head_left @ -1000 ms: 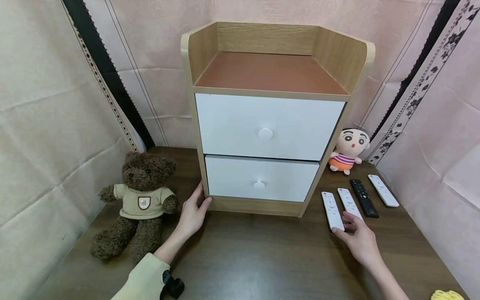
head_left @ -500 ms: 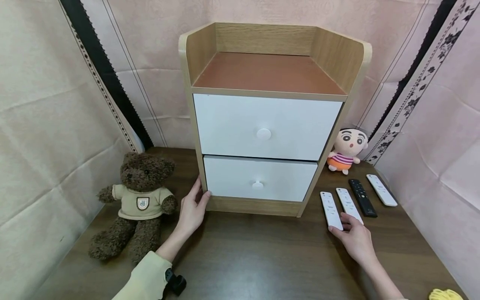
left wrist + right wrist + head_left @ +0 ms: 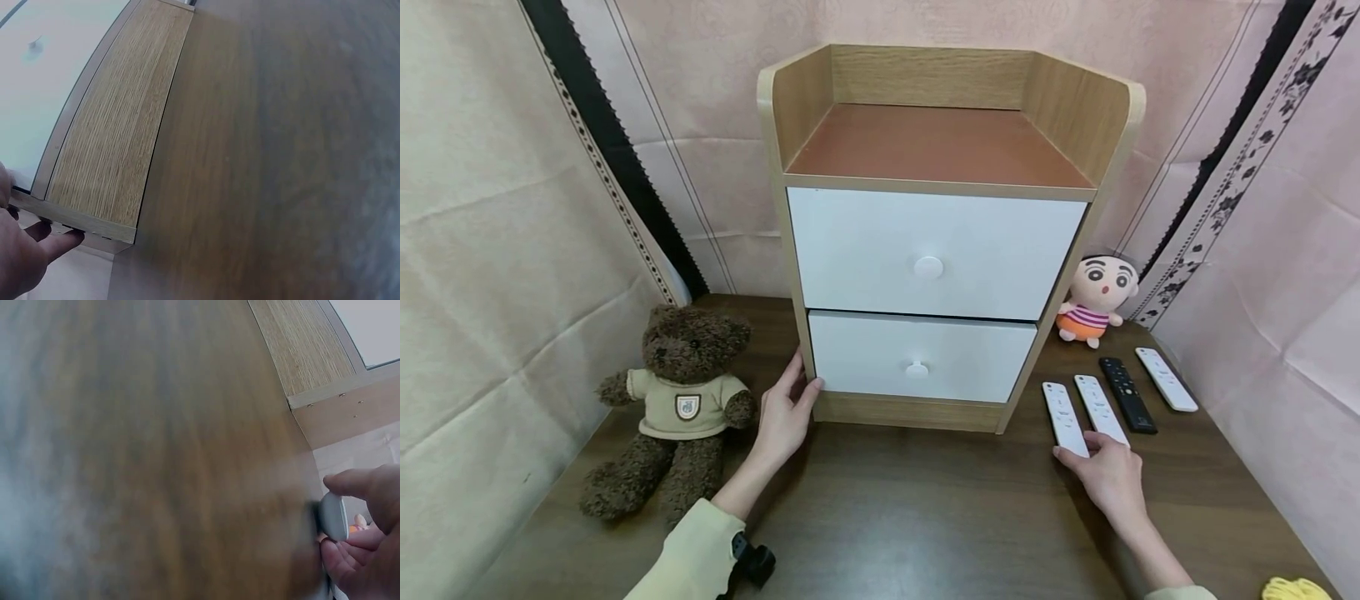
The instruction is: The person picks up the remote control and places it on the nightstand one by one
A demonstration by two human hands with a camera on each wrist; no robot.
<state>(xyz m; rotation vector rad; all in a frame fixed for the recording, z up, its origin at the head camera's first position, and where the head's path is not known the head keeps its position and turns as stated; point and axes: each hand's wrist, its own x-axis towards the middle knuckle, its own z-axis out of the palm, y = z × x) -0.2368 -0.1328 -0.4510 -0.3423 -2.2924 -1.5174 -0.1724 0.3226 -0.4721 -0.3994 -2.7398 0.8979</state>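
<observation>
In the head view my left hand (image 3: pixel 786 421) rests against the lower left corner of a wooden cabinet (image 3: pixel 910 412) with two white drawers. Its thumb lies at the front edge and its fingers along the side panel; the left wrist view shows the fingertips touching that side. On the right my right hand (image 3: pixel 1108 479) has its thumb and fingers on either side of the near end of the leftmost white remote control (image 3: pixel 1063 417), which lies on the table. In the right wrist view the remote's end (image 3: pixel 335 515) sits between thumb and fingers.
A second white remote (image 3: pixel 1099 404), a black remote (image 3: pixel 1127 396) and another white remote (image 3: pixel 1167 379) lie alongside. A small doll (image 3: pixel 1093 304) sits behind them. A brown teddy bear (image 3: pixel 688 408) sits left. Something yellow (image 3: pixel 1294 590) shows at the lower right.
My right thumb has shifted slightly outward to the left of the remote's near end. My left hand stays at the cabinet corner, and the remotes remain in their row.
</observation>
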